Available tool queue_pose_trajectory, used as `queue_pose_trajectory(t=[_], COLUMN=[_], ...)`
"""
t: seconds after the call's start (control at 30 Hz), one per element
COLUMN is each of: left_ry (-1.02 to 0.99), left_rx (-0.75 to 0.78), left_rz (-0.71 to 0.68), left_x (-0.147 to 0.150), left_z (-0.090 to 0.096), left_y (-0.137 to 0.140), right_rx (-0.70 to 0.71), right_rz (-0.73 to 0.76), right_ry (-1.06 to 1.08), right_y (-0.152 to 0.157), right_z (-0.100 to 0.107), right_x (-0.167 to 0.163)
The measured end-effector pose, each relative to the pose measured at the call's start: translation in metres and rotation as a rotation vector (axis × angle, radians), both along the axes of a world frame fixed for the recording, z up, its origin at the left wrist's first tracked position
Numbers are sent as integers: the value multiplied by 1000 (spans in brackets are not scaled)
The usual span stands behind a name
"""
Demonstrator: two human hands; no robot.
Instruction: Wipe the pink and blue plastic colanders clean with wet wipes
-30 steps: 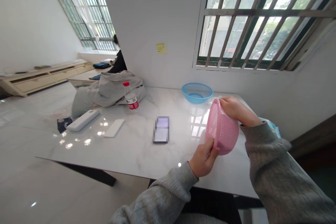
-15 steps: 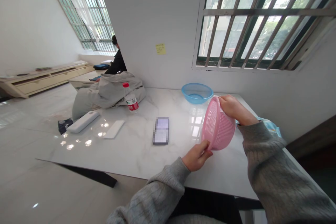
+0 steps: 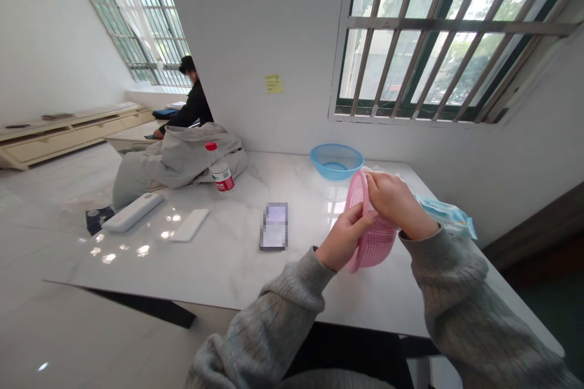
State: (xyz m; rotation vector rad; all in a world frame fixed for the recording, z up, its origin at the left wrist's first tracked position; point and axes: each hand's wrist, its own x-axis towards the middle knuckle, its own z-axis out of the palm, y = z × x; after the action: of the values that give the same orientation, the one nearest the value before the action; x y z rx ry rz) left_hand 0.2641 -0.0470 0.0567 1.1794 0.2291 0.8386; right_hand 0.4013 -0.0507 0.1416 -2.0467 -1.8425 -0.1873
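Observation:
A pink plastic colander (image 3: 376, 243) is tilted on its side above the table, its mouth facing left. My left hand (image 3: 345, 234) is closed on the near side of its rim, thumb along the edge. Higher up, my right hand (image 3: 396, 197) is wrapped around the rim and outer wall. A whitish bit shows behind the right-hand fingers, too hidden to name. Behind the colander, a blue translucent basin (image 3: 336, 161) stands upright against the wall. A light-blue wipes packet (image 3: 449, 217) lies to the right of my right wrist.
On the white marbled table (image 3: 219, 273) are a blurred phone-like slab (image 3: 274, 226), a white flat piece (image 3: 190, 225), a long white case (image 3: 133, 212), a dark packet (image 3: 98, 219) and a red-capped bottle (image 3: 221, 173). A grey jacket (image 3: 182, 158) lies behind. Another person (image 3: 194, 103) sits further back.
My left hand has moved up from the colander's bottom rim to its near side, closer to my right hand. The colander has turned, its mouth showing narrower. The view has shifted slightly right.

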Motion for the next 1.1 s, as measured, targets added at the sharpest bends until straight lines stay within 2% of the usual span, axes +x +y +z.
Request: queue_pose_trajectory(t=[0.17,0.3,0.47,0.63,0.7,0.77,0.83,0.9,0.97,1.0,1.1], left_ry=[87,115,158,166,178,186,179,161,136,128,128], left_rx=[77,161,166,191,187,201,235,261,267,270,285], left_rz=[-21,-30,-133,-182,-191,-171,-94,5,56,63,77], left_x=[-14,-24,-34,-39,-39,-38,-36,-35,-32,-31,-26], left_z=[-2,-7,-20,-26,-26,-26,-27,-27,-27,-27,-27], left_y=[-14,-30,-42,-43,-43,-43,-41,-39,-35,-33,-29], right_rx=[-117,-204,-300,-303,-257,-154,-15,140,337,387,346], right_rz=[17,108,324,367,325,210,73,10,72,142,411], right_ry=[60,191,12,-42,50,238,398,429,388,346,195], right_y=[10,19,24,23,23,20,14,2,-16,-26,-49], right_z=[3,3,2,2,1,-1,-2,0,3,4,2], right_x=[16,29,38,39,37,34,29,19,4,-4,-28])
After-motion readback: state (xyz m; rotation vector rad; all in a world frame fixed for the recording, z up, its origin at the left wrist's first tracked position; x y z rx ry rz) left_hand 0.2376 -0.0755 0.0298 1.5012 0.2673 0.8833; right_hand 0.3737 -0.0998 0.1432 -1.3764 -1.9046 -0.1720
